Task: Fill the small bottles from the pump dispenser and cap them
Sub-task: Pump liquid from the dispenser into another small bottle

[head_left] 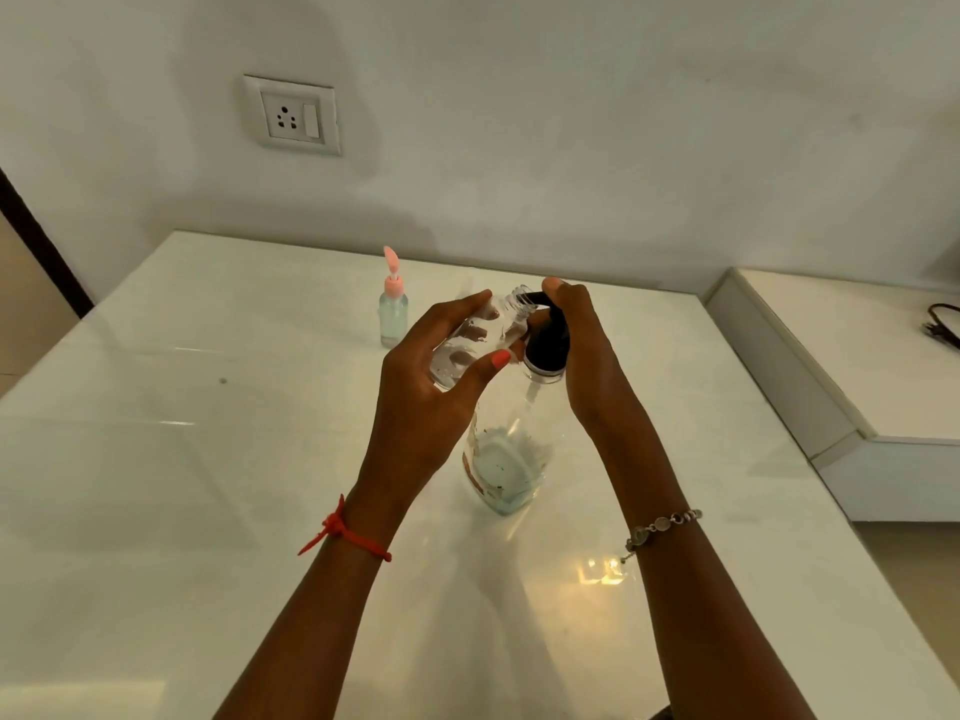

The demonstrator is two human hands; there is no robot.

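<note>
My left hand holds a small clear bottle tilted, with its open threaded neck against the black spout of the pump dispenser. My right hand wraps the dispenser's black pump head, thumb on top. The dispenser is a clear glass bottle standing on the white table, with a little pale liquid at its bottom. A second small bottle with a pink pump cap stands upright farther back on the left and holds pale liquid.
A wall with a power socket rises behind the table. A lower white ledge runs along the right, with a black cable on it. A dark door frame stands at the left.
</note>
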